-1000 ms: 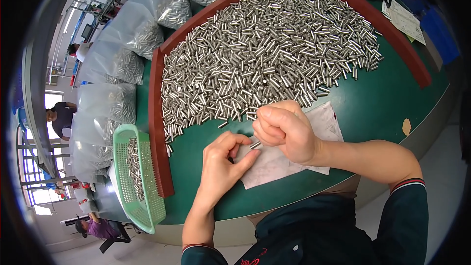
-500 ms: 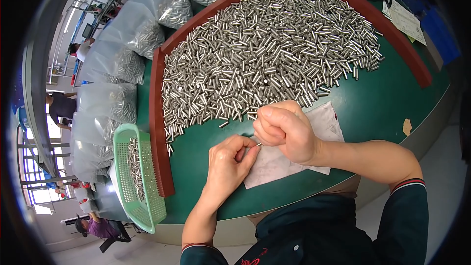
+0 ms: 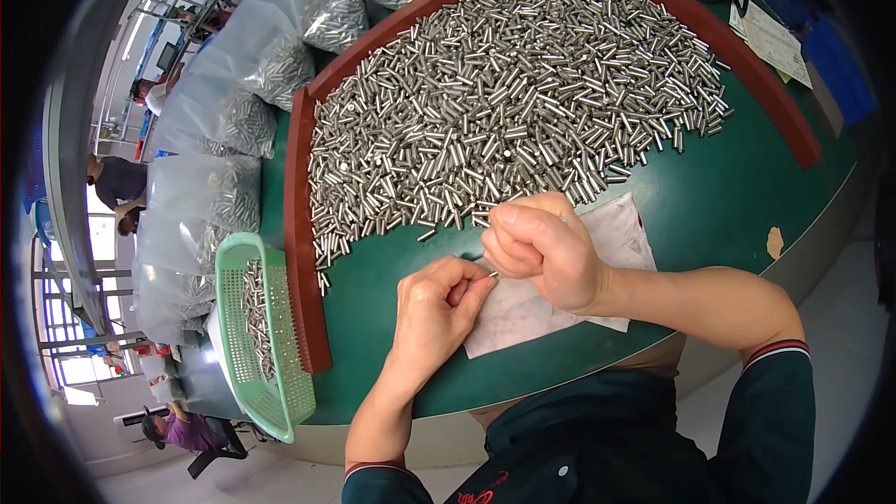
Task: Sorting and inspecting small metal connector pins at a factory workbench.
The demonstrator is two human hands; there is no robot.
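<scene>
My left hand (image 3: 431, 310) pinches a small metal pin (image 3: 493, 274) between thumb and fingertips, its bright end sticking out towards the right. Just beside and above it, my right hand (image 3: 553, 257) is curled into a fist with the thumb on top; whatever it may hold is hidden. Both hands are over a whitish, smudged cloth (image 3: 523, 325) on the green tabletop (image 3: 373, 271). Beyond them spreads a large heap of short, shiny metal pins (image 3: 513, 93), its near edge close to my right knuckles.
Dark red wooden rails (image 3: 299, 224) border the heap. To the left stand a green plastic basket (image 3: 301, 392) partly filled with pins and several clear bags (image 3: 247, 121) of pins. Papers (image 3: 770, 42) and a blue bin (image 3: 838, 70) sit at far right. Other people are in the left background.
My hands and the pin stay practically in place. In the left background, a person in dark clothing has shifted posture slightly.
</scene>
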